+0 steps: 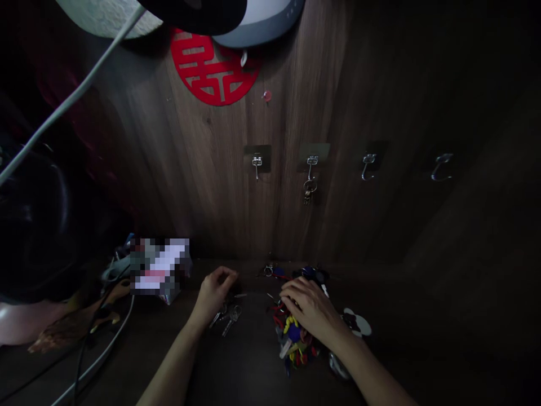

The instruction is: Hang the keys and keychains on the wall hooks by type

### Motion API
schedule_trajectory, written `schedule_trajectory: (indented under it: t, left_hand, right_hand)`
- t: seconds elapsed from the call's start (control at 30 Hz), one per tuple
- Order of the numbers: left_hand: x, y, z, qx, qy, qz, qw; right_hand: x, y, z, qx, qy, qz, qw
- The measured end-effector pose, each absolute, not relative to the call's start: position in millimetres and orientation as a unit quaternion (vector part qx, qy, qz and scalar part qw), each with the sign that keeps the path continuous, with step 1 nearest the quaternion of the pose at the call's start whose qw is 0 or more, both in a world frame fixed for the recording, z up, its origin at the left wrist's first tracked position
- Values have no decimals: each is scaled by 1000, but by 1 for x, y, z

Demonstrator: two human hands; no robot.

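Observation:
My left hand (213, 296) is closed, thumb and finger bent together, low over the dark surface. Loose silver keys (230, 321) lie just under it, and a thin metal piece (240, 295) shows beside its fingertips. What sits between the fingers is too dark to make out. My right hand (310, 307) is palm down, its fingers stretched and slightly apart, over a colourful bunch of keychains (295, 332) with red, yellow and blue parts. The fingertips touch or nearly touch the bunch; I cannot tell which. Behind the hand lies a dark blue item (315, 274).
Hooks line the wooden wall; one hook (312, 163) carries a small key ring (310, 186). Right of my right hand is a white-and-dark item (357, 323). On the left are a blurred-out package (160, 270), a brown animal figure (76, 327) and cables (114, 338). Caps hang above.

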State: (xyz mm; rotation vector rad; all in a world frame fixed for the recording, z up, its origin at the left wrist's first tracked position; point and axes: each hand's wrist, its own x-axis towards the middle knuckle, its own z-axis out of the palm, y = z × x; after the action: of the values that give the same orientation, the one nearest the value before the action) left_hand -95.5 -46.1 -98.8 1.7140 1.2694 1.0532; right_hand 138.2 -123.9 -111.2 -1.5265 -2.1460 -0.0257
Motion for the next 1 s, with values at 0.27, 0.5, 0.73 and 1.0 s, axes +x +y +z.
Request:
schedule_trajectory:
  t: [0.27,0.5,0.73,1.0]
  left_hand:
    - [-77,-65,-98,463,409,417,667]
    - [-60,-74,-102,385,344,403,755]
    - [-60,-74,-103,385,335,399,762]
    - [-60,-72,-106,408,347,395,746]
  right_hand:
    - [126,-130,-102,-539,-789,-3,296]
    - [110,-135,-102,-533,-784,24,318]
    - [110,-135,-101,-525,-789,13,319]
    - [114,-132,-102,-497,-792,-69,347]
